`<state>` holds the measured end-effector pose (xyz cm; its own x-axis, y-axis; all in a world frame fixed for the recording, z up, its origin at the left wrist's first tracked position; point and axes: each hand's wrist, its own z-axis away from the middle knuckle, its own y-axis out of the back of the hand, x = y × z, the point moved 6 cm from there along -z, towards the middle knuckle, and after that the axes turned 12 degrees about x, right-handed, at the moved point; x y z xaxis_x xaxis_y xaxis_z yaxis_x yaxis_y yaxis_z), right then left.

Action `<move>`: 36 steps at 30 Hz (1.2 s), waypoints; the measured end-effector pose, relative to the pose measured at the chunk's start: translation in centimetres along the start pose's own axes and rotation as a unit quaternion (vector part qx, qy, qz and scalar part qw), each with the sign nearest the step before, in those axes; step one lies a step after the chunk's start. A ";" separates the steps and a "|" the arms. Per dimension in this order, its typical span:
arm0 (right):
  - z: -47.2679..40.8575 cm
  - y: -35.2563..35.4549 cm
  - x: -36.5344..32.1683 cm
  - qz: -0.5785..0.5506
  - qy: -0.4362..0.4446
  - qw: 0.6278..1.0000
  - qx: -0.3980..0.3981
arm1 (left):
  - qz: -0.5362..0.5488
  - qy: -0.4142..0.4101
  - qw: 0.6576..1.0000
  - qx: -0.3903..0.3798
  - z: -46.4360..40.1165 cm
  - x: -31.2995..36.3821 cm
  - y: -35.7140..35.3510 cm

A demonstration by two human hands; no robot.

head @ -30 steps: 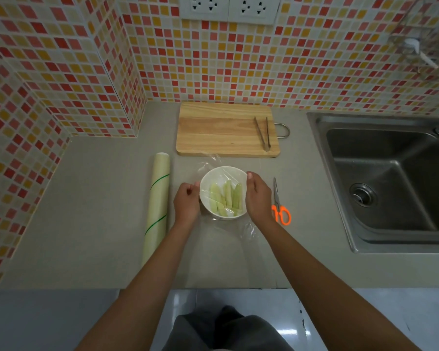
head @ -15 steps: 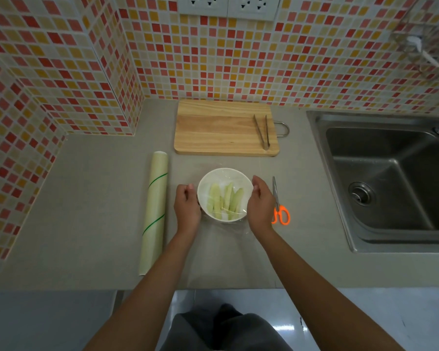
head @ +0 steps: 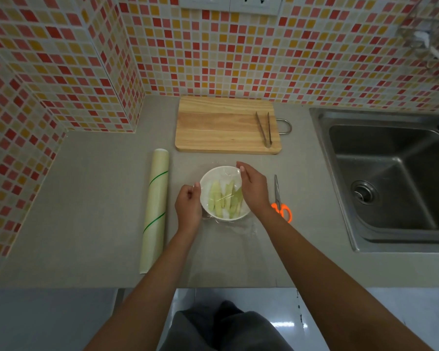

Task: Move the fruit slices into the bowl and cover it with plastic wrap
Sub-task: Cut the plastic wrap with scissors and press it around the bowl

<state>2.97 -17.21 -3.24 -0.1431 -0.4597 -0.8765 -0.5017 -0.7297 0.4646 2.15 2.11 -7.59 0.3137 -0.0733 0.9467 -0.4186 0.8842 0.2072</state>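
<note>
A white bowl with several pale green fruit slices stands on the grey counter in front of the cutting board. A sheet of clear plastic wrap lies over the bowl and spills onto the counter at its near side. My left hand is at the bowl's left rim, fingers pinched on the wrap's edge. My right hand reaches over the bowl's right side, its fingertips pinching the wrap at the far rim.
The roll of plastic wrap lies to the left. A wooden cutting board with metal tongs sits behind the bowl. Orange-handled scissors lie to the right, beside a steel sink. Tiled walls stand behind and left.
My right hand has moved from the bowl's right side up to its far rim, pulling the wrap. My left hand has stayed at the left rim.
</note>
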 end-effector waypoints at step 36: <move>0.3 -0.3 0.8 -0.126 -0.071 0.989 0.016 | 0.081 0.064 0.994 0.030 -0.1 -1.2 -0.6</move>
<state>2.73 -17.21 -4.16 -0.1279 -0.1872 -0.9740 -0.5633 -0.7946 0.2267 2.10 1.69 -8.89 0.3419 0.1308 0.9306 -0.5221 0.8498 0.0724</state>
